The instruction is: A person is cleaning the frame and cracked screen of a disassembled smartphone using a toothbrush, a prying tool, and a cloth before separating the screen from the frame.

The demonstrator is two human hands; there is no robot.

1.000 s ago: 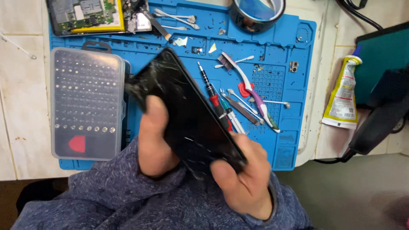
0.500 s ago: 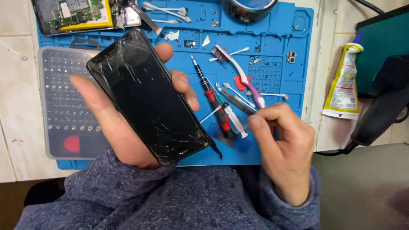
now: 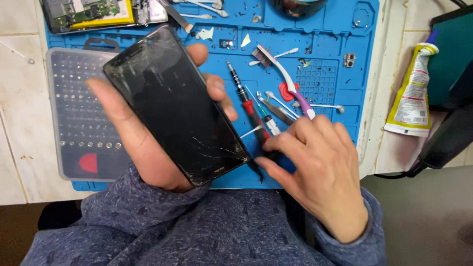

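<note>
My left hand (image 3: 143, 152) holds a black phone (image 3: 172, 108) with a cracked screen, face up and tilted, above the left part of a blue work mat (image 3: 335, 29). My thumb runs along the phone's left edge and my fingers wrap its right edge. My right hand (image 3: 320, 167) rests on the mat just right of the phone's lower corner. Its thumb and forefinger pinch the lower handle of a red-and-black screwdriver (image 3: 246, 101) that lies on the mat.
A grey screwdriver-bit case (image 3: 79, 113) lies under the phone at the left. Metal tweezers (image 3: 276, 111), a purple-handled brush (image 3: 281, 74) and cotton swabs lie on the mat. An opened phone body with circuit board (image 3: 88, 12) sits top left. A glue tube (image 3: 411, 98) lies at the right.
My right hand has moved left and down from the tweezers onto the screwdriver's handle. The phone stays in my left hand, shifted slightly.
</note>
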